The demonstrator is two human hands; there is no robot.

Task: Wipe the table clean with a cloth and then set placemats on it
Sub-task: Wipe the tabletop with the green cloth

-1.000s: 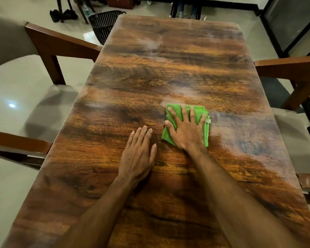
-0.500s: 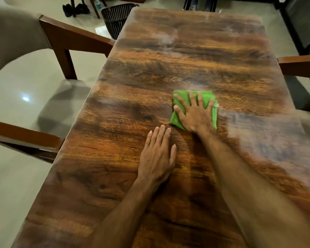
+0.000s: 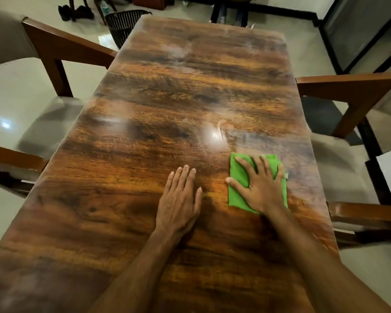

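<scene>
**A:** How far along is this?

**B:** Early, I'd judge, in the wiping half. The right hand [image 3: 261,188] lies flat on the folded green cloth [image 3: 236,197] with its fingers spread. It presses the cloth onto the counter [image 3: 167,98] at the lower right of the frame, near the counter's right edge.

**A:** And the other one?

**B:** The left hand [image 3: 178,199] rests palm down on bare wood just left of the cloth, near it but not touching. Its fingers are straight and close together, and it holds nothing. It looks like a brace.

**A:** Is any of the surface clean yet?

**B:** Hard to say. Pale hazy smears [image 3: 178,50] show near the top centre. A cloudy patch [image 3: 246,134] sits just above the cloth, beside a lamp glare. I cannot tell whether these are dust or damp streaks. By my reckoning the far end and the left side need passes yet.

**A:** And the placemats?

**B:** None in view, neither on the counter nor on the chairs [image 3: 61,41] at either side. That half looks not yet begun, and the mats would have to be fetched once the wiping ends.
</scene>
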